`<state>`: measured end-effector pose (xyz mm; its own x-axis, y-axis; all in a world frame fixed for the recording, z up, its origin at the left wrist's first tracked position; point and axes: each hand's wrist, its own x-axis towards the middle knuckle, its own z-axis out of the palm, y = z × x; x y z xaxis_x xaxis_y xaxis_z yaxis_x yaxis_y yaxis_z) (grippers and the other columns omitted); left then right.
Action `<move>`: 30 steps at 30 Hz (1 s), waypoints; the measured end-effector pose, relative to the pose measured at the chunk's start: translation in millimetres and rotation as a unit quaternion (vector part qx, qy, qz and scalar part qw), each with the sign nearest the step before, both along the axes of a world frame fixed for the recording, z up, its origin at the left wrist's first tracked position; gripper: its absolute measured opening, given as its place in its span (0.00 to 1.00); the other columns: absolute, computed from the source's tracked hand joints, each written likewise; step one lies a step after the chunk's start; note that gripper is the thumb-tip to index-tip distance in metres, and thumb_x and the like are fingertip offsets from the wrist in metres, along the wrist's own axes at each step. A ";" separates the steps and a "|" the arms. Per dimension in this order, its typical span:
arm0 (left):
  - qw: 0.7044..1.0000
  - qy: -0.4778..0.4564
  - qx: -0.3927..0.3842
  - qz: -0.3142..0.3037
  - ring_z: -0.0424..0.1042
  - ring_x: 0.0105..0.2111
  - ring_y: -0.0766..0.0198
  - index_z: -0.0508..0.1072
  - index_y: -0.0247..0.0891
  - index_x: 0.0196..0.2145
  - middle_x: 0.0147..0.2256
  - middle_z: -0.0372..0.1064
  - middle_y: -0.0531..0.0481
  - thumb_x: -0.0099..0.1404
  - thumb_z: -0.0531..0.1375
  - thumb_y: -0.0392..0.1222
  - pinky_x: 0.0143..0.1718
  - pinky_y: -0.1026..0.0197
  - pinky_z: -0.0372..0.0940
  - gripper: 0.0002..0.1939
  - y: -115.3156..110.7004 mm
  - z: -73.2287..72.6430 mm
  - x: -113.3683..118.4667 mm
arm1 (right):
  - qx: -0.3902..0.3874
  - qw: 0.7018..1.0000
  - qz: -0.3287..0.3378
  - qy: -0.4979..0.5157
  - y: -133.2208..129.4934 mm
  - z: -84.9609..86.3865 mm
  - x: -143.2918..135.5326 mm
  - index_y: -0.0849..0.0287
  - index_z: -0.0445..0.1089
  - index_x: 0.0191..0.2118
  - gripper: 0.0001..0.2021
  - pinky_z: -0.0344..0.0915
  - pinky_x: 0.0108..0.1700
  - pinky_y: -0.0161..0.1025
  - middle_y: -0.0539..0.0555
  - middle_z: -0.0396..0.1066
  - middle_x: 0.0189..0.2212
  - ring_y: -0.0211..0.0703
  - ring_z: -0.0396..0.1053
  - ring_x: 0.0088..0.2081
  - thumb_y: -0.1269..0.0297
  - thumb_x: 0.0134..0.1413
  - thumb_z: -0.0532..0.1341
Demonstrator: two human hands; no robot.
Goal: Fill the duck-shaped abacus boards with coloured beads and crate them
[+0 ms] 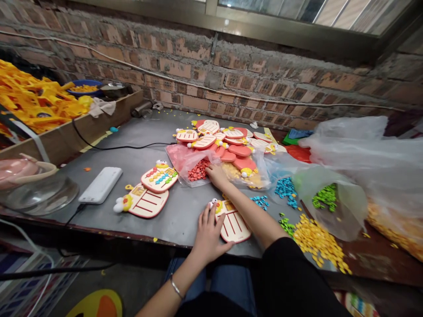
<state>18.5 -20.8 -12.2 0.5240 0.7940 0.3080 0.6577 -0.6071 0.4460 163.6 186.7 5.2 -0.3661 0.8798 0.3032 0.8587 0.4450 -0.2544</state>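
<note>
My left hand (210, 233) lies with its fingers spread over the left edge of a cream slotted board (235, 223) with a yellow duck-like head, at the front edge of the table. Its slots are bare. My right hand (217, 175) reaches past that board to a clear bag of small red pieces (198, 171); its fingertips are at the pieces, and what they hold is hidden. To the left, a board with coloured beads in its slots (159, 177) overlaps another slotted board (147, 201).
Behind the bags is a pile of boards (209, 127). On the right are blue pieces (286, 189), green pieces (287, 225) and yellow pieces (317, 240). A white power bank (101, 185) with a cable and a glass bowl (42, 193) are on the left.
</note>
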 end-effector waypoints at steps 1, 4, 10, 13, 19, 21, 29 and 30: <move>1.000 0.002 -0.001 0.000 0.40 0.66 0.38 0.61 0.39 0.60 0.67 0.39 0.35 0.53 0.65 0.57 0.59 0.38 0.49 0.40 0.2 0.2 0.1 | 0.004 0.999 0.008 0.032 -3.9 -0.3 3.2 0.61 0.72 0.37 0.10 0.63 0.44 0.44 0.60 0.72 0.38 0.49 0.67 0.41 0.76 0.55 0.54; 1.000 0.001 0.000 -0.001 0.40 0.66 0.39 0.59 0.39 0.61 0.67 0.39 0.35 0.54 0.65 0.56 0.59 0.38 0.50 0.41 0.8 0.6 0.3 | -0.002 0.985 0.002 0.171 -24.7 2.4 15.1 0.60 0.71 0.39 0.09 0.66 0.42 0.41 0.58 0.72 0.38 0.46 0.69 0.40 0.73 0.55 0.55; 1.000 -0.005 0.008 -0.008 0.38 0.66 0.40 0.52 0.37 0.64 0.67 0.42 0.37 0.55 0.63 0.56 0.60 0.39 0.50 0.45 2.1 -1.4 1.1 | -0.078 0.905 -0.040 0.417 -94.9 11.9 54.3 0.58 0.72 0.40 0.09 0.69 0.41 0.40 0.56 0.74 0.38 0.44 0.73 0.38 0.60 0.55 0.62; 1.000 -0.005 0.003 -0.007 0.37 0.67 0.41 0.49 0.37 0.65 0.67 0.43 0.37 0.56 0.63 0.56 0.60 0.40 0.50 0.46 2.6 -2.2 1.2 | -0.082 0.912 -0.078 0.393 -124.3 10.4 76.6 0.59 0.74 0.40 0.10 0.69 0.42 0.41 0.57 0.74 0.38 0.44 0.73 0.39 0.59 0.56 0.62; 1.000 0.000 -0.004 -0.012 0.38 0.67 0.42 0.49 0.38 0.65 0.67 0.44 0.38 0.57 0.62 0.56 0.60 0.40 0.49 0.45 3.4 -1.0 0.4 | -0.056 0.978 -0.111 0.170 -154.6 3.8 109.7 0.60 0.74 0.36 0.07 0.66 0.39 0.41 0.56 0.70 0.35 0.42 0.68 0.35 0.67 0.59 0.58; 1.000 0.005 -0.005 -0.014 0.37 0.67 0.42 0.49 0.37 0.65 0.67 0.43 0.38 0.56 0.62 0.55 0.60 0.41 0.49 0.45 3.5 -0.2 0.5 | -0.051 0.979 -0.120 0.159 -159.5 4.5 114.8 0.60 0.73 0.37 0.06 0.65 0.38 0.39 0.56 0.70 0.34 0.42 0.68 0.34 0.69 0.58 0.58; 1.000 0.012 -0.016 -0.011 0.39 0.67 0.44 0.48 0.37 0.65 0.67 0.45 0.40 0.56 0.62 0.56 0.60 0.43 0.49 0.46 4.2 4.4 2.0 | -0.074 0.972 -0.046 0.218 -163.2 8.3 98.5 0.59 0.74 0.36 0.05 0.64 0.39 0.38 0.54 0.70 0.34 0.42 0.67 0.36 0.69 0.59 0.59; 1.000 0.015 -0.019 -0.007 0.40 0.67 0.44 0.47 0.37 0.65 0.66 0.46 0.40 0.56 0.62 0.56 0.61 0.42 0.48 0.47 4.1 5.3 2.4 | -0.071 0.977 -0.043 0.196 -162.4 7.6 94.6 0.60 0.74 0.35 0.05 0.63 0.39 0.38 0.54 0.69 0.33 0.42 0.66 0.36 0.70 0.59 0.59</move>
